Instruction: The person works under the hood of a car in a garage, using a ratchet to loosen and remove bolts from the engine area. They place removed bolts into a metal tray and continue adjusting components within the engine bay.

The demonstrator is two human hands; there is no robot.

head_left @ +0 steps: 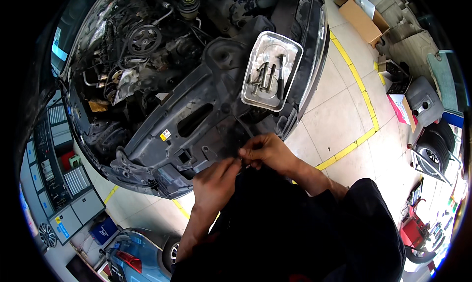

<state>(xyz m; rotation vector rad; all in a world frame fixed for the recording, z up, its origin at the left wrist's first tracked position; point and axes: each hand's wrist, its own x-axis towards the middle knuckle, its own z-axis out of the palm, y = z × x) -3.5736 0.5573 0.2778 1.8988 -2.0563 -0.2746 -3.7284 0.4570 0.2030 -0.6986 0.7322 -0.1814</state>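
Observation:
My left hand [215,181] and my right hand [268,153] meet in front of my body, just over the front edge of the car's black plastic front panel [201,145]. Both are closed, with thumbs and fingertips pinched together. A small metallic glint shows between them, but its kind is hidden by the fingers. Beyond my right hand, a clear-looking shallow metal tray [291,47] rests on the front of the car. In it lie a black-handled ratchet [280,83] and several silver sockets or extension pieces [267,78].
The open engine bay, with a ribbed pulley [144,40] and a fluid cap [189,2], spreads behind the panel. Yellow tape [355,75] marks the tiled floor on the right. Cardboard boxes [361,19] and a wheel [432,154] stand farther right; a tool cabinet [69,223] stands left.

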